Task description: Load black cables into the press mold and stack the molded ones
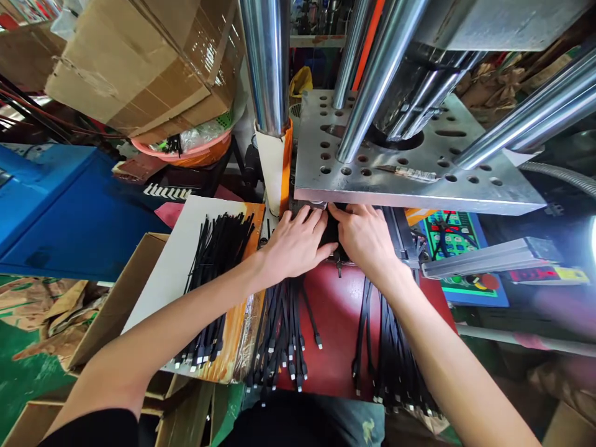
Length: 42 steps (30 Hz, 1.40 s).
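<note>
My left hand [298, 241] lies palm down at the front of the press, on the dark mould block [330, 231]. Its fingers are spread, with the thumb stretched to the right. Beside it, my right hand [365, 239] reaches to the same block, index finger extended left; its other fingertips are hidden below the perforated metal plate [321, 183]. Whatever small part lies beneath the fingers cannot be made out. Black cables with pale connector ends hang over the red tabletop [333, 316]: one bunch [284, 335] below my left hand, another [395, 360] beside my right forearm.
More black cables [218, 248] lie on a white board [162, 248] at left. Steel columns [267, 68] rise around the plate, and a utility knife [412, 174] rests on it. A control panel [470, 282] stands right. Cardboard boxes [139, 68] and a pink basket [186, 152] fill the back left.
</note>
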Each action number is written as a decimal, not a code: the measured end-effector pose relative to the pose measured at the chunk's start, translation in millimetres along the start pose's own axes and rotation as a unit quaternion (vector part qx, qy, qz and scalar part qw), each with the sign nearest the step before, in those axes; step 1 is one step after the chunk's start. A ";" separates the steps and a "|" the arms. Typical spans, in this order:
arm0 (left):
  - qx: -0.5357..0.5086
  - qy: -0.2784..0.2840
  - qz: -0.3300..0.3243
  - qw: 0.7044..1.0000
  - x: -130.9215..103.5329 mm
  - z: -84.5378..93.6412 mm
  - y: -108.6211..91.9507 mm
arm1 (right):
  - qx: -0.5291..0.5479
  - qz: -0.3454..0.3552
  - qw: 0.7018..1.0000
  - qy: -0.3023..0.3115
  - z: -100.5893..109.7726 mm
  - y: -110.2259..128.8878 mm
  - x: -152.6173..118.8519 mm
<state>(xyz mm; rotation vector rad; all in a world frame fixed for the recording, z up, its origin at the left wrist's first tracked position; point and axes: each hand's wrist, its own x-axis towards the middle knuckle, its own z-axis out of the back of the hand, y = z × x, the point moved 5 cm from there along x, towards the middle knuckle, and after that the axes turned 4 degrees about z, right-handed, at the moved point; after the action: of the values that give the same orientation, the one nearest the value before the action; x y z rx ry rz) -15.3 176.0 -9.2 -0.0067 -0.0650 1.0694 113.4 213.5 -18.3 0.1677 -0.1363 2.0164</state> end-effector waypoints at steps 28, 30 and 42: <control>-0.823 0.250 0.236 0.453 -245.9 -58.6 -97.3 | 0.177 -0.093 0.959 0.199 -30.2 88.1 -207.3; -0.860 0.169 0.297 0.379 -244.9 -82.0 -116.6 | 0.269 -0.079 0.936 0.214 -21.3 78.0 -227.5; -0.695 0.123 0.324 0.630 -188.0 -81.2 -126.1 | 0.291 -0.191 0.935 0.067 -29.0 54.3 -270.5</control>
<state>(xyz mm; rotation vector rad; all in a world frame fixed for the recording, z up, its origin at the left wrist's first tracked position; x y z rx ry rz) 9.7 -47.3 -95.0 -1.7182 -0.6819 1.4773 179.6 -44.3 -96.4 0.3953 0.5498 1.6188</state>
